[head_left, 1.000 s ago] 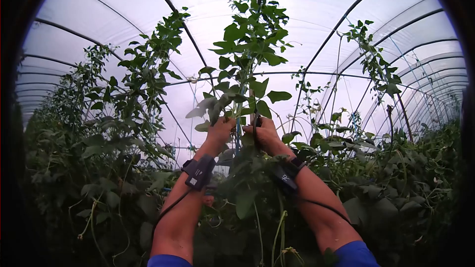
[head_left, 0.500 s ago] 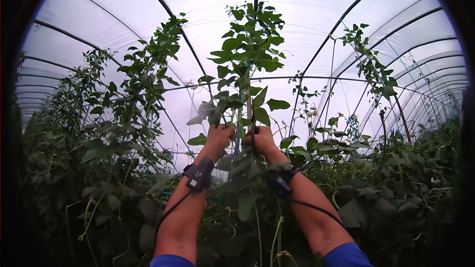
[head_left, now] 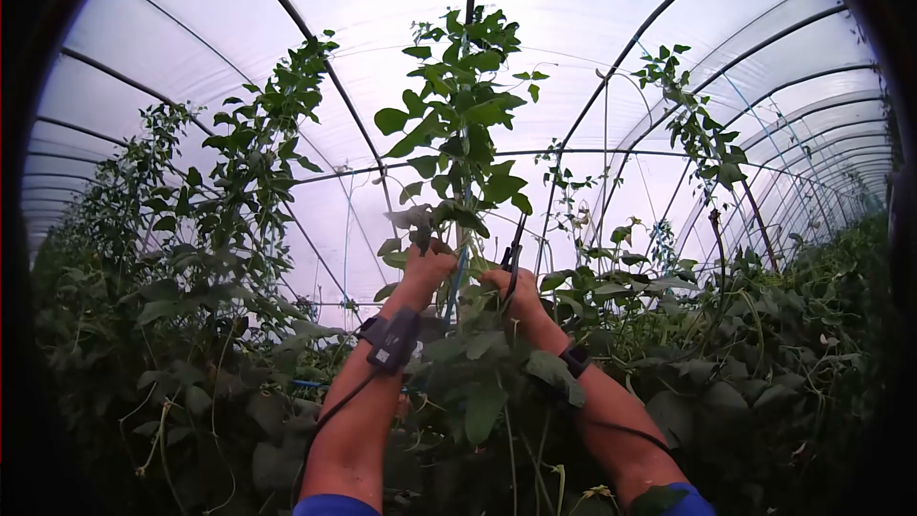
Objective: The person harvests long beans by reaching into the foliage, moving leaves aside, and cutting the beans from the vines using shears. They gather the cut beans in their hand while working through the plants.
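In the middle of the head view a climbing vine with broad green leaves rises along a blue string. My left hand is closed at the vine's left side, with wilted dark leaves bunched over its fingers. Just right of the stem, my right hand is closed around dark scissors, whose slim blades point upward. Its fingertips reach toward the vine, partly behind foliage. A large leaf overlaps my right forearm. Dark devices with cables are strapped to both forearms.
Dense bean-like foliage fills the lower part on both sides. More climbing vines stand at the left and right. Dark metal hoops carry the plastic cover of the tunnel overhead.
My right hand has shifted a little right and lower, and the scissors now show clearly, tilted away from the stem. The view has turned slightly, and the vine's leaves have swung.
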